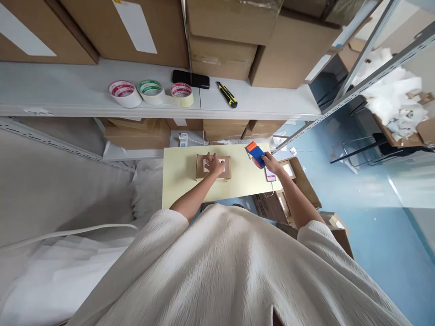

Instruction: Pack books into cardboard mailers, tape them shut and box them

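Observation:
A small brown cardboard box (pixel 200 174) with a white label sits on the pale yellow table (pixel 176 181). On top of it, over the label, lies my left hand (pixel 214 164), its fingers bent and spread apart rather than wrapped round the box. My right hand (pixel 270 162) grips a blue and orange tape dispenser (pixel 257 153), held to the right of the box and apart from it. A phone (pixel 270 175) with a lit screen lies just below that hand, a white cable running from it.
Rolls of tape (pixel 125 93), a dark phone-like object (pixel 190 79) and a yellow-black box cutter (pixel 227 94) lie on the grey shelf (pixel 68 90) ahead. Large cartons (pixel 220 54) stand behind them. Open cartons (pixel 307 185) are on the floor at right; white packing material (pixel 147 188) is at left.

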A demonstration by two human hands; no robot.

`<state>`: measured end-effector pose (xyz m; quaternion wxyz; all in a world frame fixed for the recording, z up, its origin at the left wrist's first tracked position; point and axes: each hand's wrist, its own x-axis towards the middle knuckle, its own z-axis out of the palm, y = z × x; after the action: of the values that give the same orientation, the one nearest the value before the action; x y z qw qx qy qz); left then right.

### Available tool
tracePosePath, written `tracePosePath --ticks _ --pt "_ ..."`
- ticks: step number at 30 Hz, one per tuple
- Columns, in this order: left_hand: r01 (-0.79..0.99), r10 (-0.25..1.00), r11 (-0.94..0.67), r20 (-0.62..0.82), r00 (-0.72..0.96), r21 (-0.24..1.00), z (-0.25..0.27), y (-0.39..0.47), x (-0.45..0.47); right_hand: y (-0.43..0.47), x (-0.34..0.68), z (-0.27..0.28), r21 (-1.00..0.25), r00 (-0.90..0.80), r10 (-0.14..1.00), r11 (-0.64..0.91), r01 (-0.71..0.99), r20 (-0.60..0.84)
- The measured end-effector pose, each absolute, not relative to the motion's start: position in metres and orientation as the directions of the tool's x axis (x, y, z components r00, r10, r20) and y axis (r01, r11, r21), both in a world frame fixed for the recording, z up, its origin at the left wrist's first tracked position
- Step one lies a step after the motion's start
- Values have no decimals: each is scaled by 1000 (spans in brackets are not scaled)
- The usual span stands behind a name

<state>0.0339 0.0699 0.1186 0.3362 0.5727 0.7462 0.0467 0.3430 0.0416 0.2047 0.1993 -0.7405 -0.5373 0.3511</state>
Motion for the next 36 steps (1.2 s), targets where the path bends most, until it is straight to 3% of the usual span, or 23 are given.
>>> tracePosePath --ticks 4,9,13,17,23,30,33,36 --pt "792 922 300 -376 -96 532 119 63 11 76 358 252 -601 92 992 -123 790 -82" --pt "758 938 316 -310 -157 570 120 59 -1 146 378 302 -334 -118 967 191 923 226" --pt "736 920 380 -310 -238 560 125 55 -3 200 388 318 -106 -226 932 265 958 284" --pt "698 885 465 -309 -348 544 126 44 2 240 402 317 -8 -294 906 311 950 305" --pt "634 820 571 -317 -478 521 121 24 12 280 418 301 -18 -314 901 335 942 299" --pt "611 789 612 -341 -510 502 122 18 2 275 411 299 -42 -271 916 295 954 295" --pt "608 785 618 -354 -508 499 127 23 -7 253 402 292 -93 -257 884 316 944 390" --pt "603 787 616 -356 -503 507 129 32 -17 216 382 262 -203 -326 842 442 874 429"
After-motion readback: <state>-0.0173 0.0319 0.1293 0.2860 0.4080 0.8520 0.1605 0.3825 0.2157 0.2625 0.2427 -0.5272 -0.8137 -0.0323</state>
